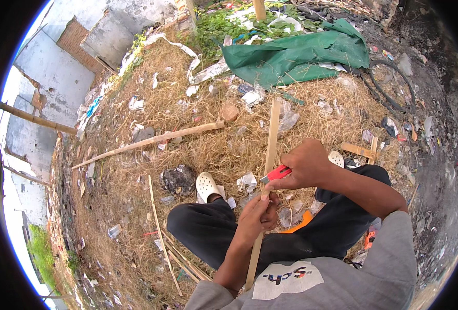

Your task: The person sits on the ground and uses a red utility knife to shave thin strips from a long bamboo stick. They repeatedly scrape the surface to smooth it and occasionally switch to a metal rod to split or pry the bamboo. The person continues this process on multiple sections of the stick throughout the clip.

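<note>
Right of centre, the left hand [257, 217] gripped the strip [273, 129], the right hand [307, 164] the knife [279, 173]; shallow strokes, clear of the left, seemed wisest.

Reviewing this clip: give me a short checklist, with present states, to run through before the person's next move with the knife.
1. Knife in hand: ok; the right hand is closed around the red knife.
2. Blade exposed: ok; the metal blade shows beyond the handle.
3. Strip held: ok; the left hand grips the wooden strip.
4. Left hand well clear of blade: not ok; it sits close below.
5. Strip's lower end braced: cannot tell; contact with the grey shirt is unclear.
</note>
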Tool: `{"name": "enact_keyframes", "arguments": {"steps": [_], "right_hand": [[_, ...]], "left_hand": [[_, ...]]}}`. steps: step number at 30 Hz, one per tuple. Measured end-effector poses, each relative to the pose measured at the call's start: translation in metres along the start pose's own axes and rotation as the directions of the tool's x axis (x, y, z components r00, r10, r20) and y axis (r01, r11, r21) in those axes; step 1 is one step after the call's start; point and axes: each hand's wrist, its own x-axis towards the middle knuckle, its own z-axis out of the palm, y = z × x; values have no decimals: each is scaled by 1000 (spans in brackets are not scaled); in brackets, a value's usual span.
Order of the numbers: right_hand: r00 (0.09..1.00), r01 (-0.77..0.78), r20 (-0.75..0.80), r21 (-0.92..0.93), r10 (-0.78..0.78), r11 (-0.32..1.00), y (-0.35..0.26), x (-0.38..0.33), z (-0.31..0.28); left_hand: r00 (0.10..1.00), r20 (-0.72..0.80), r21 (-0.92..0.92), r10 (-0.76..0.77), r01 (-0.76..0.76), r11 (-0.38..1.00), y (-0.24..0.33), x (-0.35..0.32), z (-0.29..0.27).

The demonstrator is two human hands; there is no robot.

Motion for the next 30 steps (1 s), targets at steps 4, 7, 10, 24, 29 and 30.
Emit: {"name": "enact_keyframes", "arguments": {"steps": [4,7,10,24,29,30], "right_hand": [[993,-54,-112,-62,47,997,20,15,8],[984,-76,-159,-4,74,997,24,15,12],[997,-19,-72,-14,18,1000,9,2,11],[966,-159,-210,-33,149,987,48,11,2],[994,-75,-76,25,77,997,14,-7,-4],[987,-86,-138,-7,84,996,29,0,-7]], "left_hand": [[998,-40,84,41,-38,996,-4,-3,-1],[995,-73,129,60,-51,990,-7,-5,2],[990,-119,186,78,-55,981,-4,-8,8],[986,-92,376,141,-97,921,-17,-15,16],[984,-125,361,124,-71,930,-17,-22,22],[983,-122,363,135,-82,928,-19,-21,22]]}}
